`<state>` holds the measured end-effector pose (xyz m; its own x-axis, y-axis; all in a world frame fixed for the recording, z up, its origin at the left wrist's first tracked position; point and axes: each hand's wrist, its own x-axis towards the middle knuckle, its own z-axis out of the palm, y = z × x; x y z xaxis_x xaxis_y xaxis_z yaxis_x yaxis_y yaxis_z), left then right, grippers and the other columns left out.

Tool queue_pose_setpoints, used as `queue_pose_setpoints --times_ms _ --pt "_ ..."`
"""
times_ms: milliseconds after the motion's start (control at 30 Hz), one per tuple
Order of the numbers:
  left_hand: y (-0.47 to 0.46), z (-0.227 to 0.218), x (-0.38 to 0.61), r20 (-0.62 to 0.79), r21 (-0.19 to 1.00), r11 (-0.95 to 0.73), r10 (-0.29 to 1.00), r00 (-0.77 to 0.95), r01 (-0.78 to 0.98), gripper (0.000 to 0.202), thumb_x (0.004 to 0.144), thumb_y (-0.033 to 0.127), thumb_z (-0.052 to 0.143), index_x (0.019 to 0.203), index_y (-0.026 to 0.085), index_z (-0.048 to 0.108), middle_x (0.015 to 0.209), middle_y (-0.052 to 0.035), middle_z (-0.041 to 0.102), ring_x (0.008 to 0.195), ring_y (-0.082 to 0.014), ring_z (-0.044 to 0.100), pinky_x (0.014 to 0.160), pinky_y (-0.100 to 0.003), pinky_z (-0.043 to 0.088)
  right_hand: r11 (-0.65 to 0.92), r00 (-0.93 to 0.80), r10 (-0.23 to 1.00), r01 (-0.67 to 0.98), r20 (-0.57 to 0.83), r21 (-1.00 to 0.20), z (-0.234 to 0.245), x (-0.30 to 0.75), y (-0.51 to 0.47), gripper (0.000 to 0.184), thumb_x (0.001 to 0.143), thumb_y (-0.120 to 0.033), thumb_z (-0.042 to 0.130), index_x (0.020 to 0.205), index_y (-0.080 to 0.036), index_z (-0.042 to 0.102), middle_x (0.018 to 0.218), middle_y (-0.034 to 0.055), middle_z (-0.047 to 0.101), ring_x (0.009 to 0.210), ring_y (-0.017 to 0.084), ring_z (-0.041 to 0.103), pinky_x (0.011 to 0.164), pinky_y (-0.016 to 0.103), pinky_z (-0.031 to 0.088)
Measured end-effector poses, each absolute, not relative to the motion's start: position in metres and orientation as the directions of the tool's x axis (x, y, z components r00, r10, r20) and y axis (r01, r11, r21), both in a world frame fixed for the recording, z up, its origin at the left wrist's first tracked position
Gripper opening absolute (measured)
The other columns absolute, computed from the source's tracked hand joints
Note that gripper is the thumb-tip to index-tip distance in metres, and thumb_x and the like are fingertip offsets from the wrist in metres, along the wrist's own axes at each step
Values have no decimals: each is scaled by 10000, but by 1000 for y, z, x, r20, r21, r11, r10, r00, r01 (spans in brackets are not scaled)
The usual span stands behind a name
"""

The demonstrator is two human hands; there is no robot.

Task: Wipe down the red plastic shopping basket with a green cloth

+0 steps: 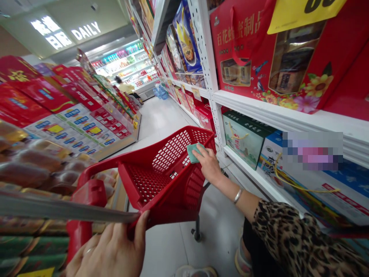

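My left hand (111, 254) is at the bottom of the view, wrapped around the rim of a red plastic shopping cart basket (127, 156) near its handle. My right hand (209, 165), with a silver bangle (238, 196) on the wrist and a leopard-print sleeve (300, 238) behind it, reaches over the basket's far corner. Its fingers pinch a small teal-green flat item (194, 152), perhaps a packet or sponge. The basket's perforated inside shows nothing else lying in it.
White shelves (253, 157) on the right hold red gift boxes and green boxes. A left-hand display holds bagged bread and red boxes (29, 88). A grey strip (57, 207) crosses the lower left. A person (125, 87) stands far down the tiled aisle.
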<state>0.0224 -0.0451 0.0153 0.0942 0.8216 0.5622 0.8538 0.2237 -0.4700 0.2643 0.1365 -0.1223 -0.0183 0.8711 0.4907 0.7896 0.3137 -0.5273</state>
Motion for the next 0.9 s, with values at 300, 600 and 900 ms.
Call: queue_pose_setpoints --times_ms 300,600,900 --pt "-28 4 3 594 -460 202 794 131 865 417 976 598 512 763 242 479 672 -48 620 688 -273 603 660 -365 335 497 -153 779 743 608 -449 -94 203 68 570 920 -15 528 1405 -284 662 1562 46 549 1117 272 479 991 450 483" --pt "-33 9 1 526 -434 152 843 113 888 410 1029 534 392 803 226 542 726 -53 630 749 -265 611 697 -367 346 664 -294 650 668 701 -336 -52 168 17 401 1012 -218 515 1384 -279 652 1507 45 602 1048 279 483 857 435 507" --pt "-35 9 5 513 -426 168 854 84 889 414 1024 544 403 793 226 530 721 -62 609 772 -263 584 665 -357 293 584 -312 744 733 590 -349 -71 199 54 506 1002 -115 484 1412 -372 633 1548 -36 572 1116 257 531 855 419 505"
